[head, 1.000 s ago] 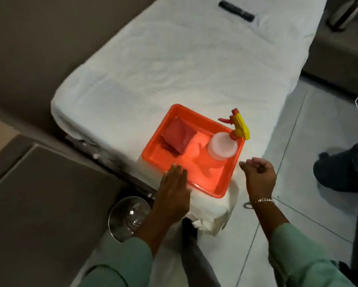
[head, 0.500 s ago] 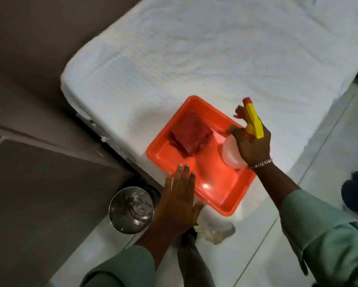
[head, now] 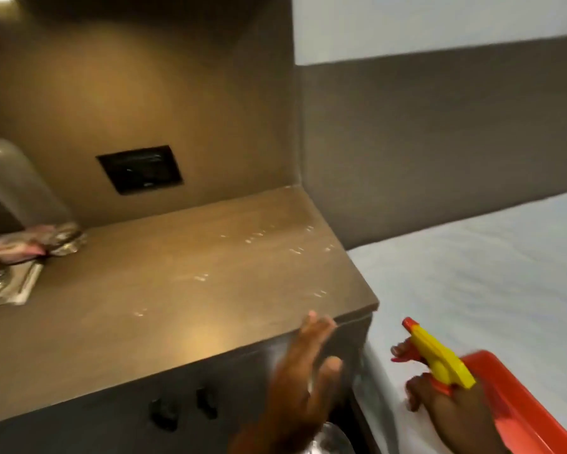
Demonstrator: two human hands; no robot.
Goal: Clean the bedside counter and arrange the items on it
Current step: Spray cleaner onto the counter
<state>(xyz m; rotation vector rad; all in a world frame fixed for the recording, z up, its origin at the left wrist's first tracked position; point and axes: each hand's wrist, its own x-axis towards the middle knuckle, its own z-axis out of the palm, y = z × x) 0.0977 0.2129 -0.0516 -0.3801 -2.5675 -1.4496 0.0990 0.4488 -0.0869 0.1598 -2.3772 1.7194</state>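
The brown bedside counter point(head: 164, 290) fills the left and middle, with small pale specks scattered over its right half. My left hand point(head: 303, 385) hovers with fingers spread in front of the counter's front right corner, holding nothing. My right hand point(head: 452, 417) grips a spray bottle with a yellow head and red nozzle point(head: 439, 358), pointing up and left toward the counter. The bottle's body is hidden by my hand. The orange tray point(head: 531, 407) lies on the bed behind my right hand.
A blurred glass bottle point(head: 16, 185) and a crumpled pink wrapper point(head: 30, 244) sit at the counter's far left on a metal tray point(head: 10, 290). A black socket panel point(head: 139, 168) is in the back wall. The white bed point(head: 488, 273) lies to the right. A steel bin rim point(head: 328, 440) shows below.
The view has swung up from the bed and tray to the counter. My right hand lifted the spray bottle out of the tray. My left hand left the tray's edge and rose toward the counter.
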